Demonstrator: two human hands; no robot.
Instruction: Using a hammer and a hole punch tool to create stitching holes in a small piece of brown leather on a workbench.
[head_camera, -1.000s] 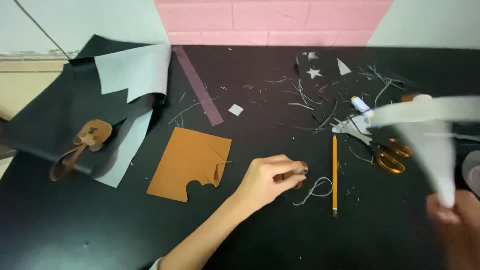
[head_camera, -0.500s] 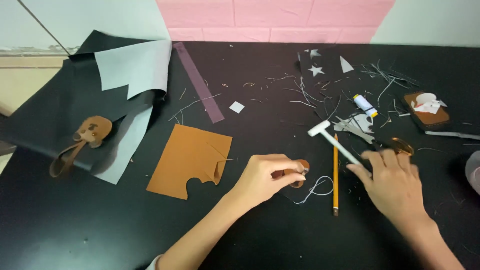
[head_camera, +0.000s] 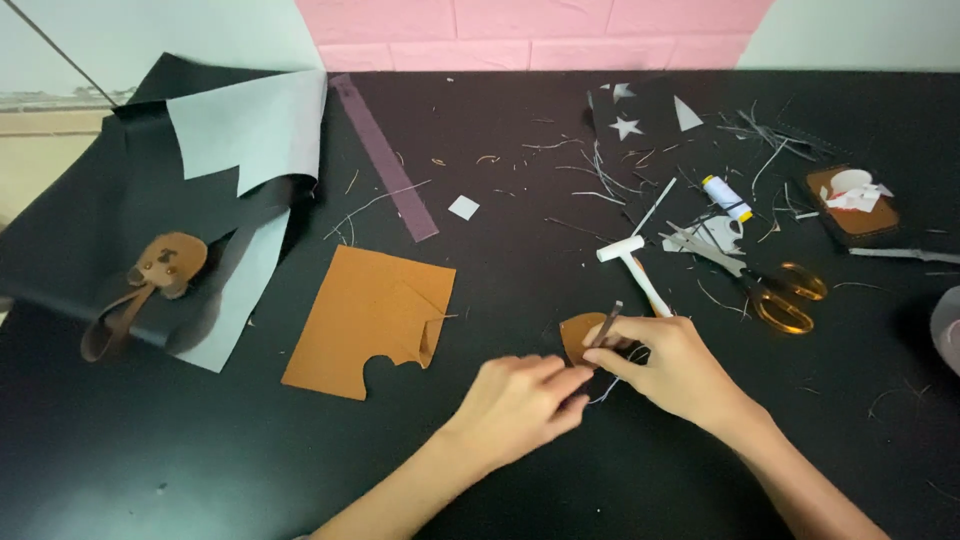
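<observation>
R hand (head_camera: 680, 370) pinches a slim metal tool (head_camera: 604, 325), tilted, tip on small tan leather piece (head_camera: 580, 335) lying on worktop (head_camera: 500, 480) just ahead of both hands. L hand (head_camera: 520, 400) closed, fingertips touching the piece's near edge.

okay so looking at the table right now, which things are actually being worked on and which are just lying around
In use:
small tan leather piece
thin metal tool in the right hand
left hand beside the piece

Lying about:
white mallet
scissors
thread spool
large tan leather sheet
brown strap piece
</observation>
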